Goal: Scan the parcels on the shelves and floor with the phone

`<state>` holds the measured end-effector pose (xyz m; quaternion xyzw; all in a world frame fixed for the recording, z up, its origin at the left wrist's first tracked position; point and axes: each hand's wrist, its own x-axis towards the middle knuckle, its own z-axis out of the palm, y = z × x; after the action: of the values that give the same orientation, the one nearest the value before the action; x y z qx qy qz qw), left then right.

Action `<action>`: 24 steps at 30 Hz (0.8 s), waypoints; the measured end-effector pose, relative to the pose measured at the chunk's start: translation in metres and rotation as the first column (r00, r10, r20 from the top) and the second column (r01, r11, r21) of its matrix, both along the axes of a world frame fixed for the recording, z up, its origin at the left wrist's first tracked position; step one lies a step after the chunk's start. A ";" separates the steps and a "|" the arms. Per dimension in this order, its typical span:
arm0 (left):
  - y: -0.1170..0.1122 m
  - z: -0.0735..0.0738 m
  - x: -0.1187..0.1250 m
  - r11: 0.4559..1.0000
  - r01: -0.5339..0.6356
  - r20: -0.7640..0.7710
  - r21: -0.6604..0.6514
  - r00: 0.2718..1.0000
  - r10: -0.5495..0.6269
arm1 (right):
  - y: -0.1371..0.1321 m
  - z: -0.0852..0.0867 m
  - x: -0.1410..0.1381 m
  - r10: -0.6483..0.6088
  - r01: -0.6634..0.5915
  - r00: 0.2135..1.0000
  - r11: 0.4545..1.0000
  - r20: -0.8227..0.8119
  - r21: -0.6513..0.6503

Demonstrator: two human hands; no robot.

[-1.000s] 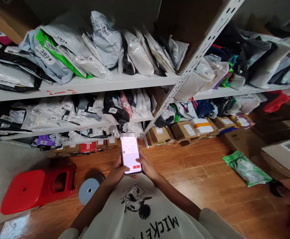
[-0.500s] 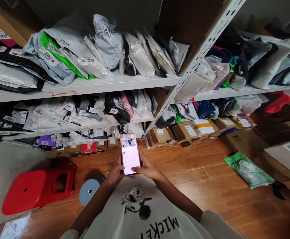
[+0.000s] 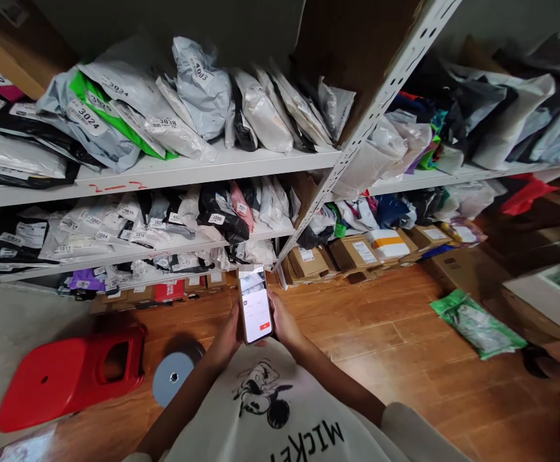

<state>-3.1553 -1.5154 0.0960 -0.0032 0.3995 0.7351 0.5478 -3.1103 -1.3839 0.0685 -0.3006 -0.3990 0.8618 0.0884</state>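
Observation:
A smartphone [image 3: 255, 304] with a lit white screen and a red button near its bottom is held upright in front of my chest. My left hand [image 3: 226, 335] grips its left edge and my right hand [image 3: 282, 321] wraps round its right edge, fingers closed on it. Behind the phone stand white metal shelves [image 3: 164, 170] packed with numbered grey, white, black and green parcel bags [image 3: 116, 109].
A red plastic stool [image 3: 65, 375] lies tipped on the wooden floor at the left, with a grey roll [image 3: 171, 378] beside it. Cardboard boxes [image 3: 354, 251] line the floor under the right shelf. A green bagged parcel [image 3: 476, 324] lies on the floor at the right.
The phone's screen has changed to a view with a picture at the top. Both hands shifted slightly with the phone, the right thumb back at its edge. My view tilted slightly.

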 end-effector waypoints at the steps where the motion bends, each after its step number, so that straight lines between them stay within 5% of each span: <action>1: 0.001 -0.001 0.001 0.999 0.015 -0.077 -0.038 0.997 -0.018 | 0.000 0.000 -0.001 -0.002 0.002 1.000 0.999 -0.021 -0.042; 3: 0.002 -0.003 0.002 0.990 0.006 -0.314 -0.141 0.948 -0.051 | 0.001 0.002 -0.003 -0.005 -0.004 0.997 0.994 -0.078 -0.111; 5: 0.006 -0.002 0.002 0.978 -0.020 -0.560 -0.207 0.822 -0.102 | 0.005 0.007 -0.003 0.013 -0.037 0.990 0.985 -0.141 -0.168; 10: 0.031 0.013 0.000 0.962 0.085 -0.936 -0.259 0.224 -0.272 | 0.028 0.016 0.006 0.017 -0.087 0.959 0.968 -0.282 -0.235; 11: 0.038 0.016 0.000 0.962 0.094 -0.948 -0.255 0.170 -0.268 | 0.033 0.015 0.008 -0.005 -0.068 0.957 0.968 -0.290 -0.240; 14: 0.061 0.014 -0.002 0.970 0.092 -0.947 -0.224 0.216 -0.240 | 0.049 0.008 0.013 -0.053 -0.018 0.957 0.971 -0.284 -0.240; 19: 0.111 -0.006 -0.012 0.937 -0.097 -0.816 -0.334 0.528 -0.236 | 0.086 -0.006 0.013 -0.117 0.084 0.974 0.982 -0.195 -0.169; 21: 0.135 -0.014 -0.031 0.913 -0.126 -0.828 -0.387 0.483 -0.284 | 0.109 -0.009 0.013 -0.137 0.110 0.979 0.979 -0.153 -0.170; 24: 0.173 -0.022 -0.081 0.852 -0.313 -0.901 -0.420 0.251 -0.353 | 0.152 -0.015 0.017 -0.171 0.151 0.981 0.969 -0.090 -0.197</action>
<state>-3.2364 -1.3420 0.0736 0.3037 0.8318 0.4319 0.1713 -3.0932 -1.2323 0.0538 -0.2929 -0.2843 0.9005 0.1502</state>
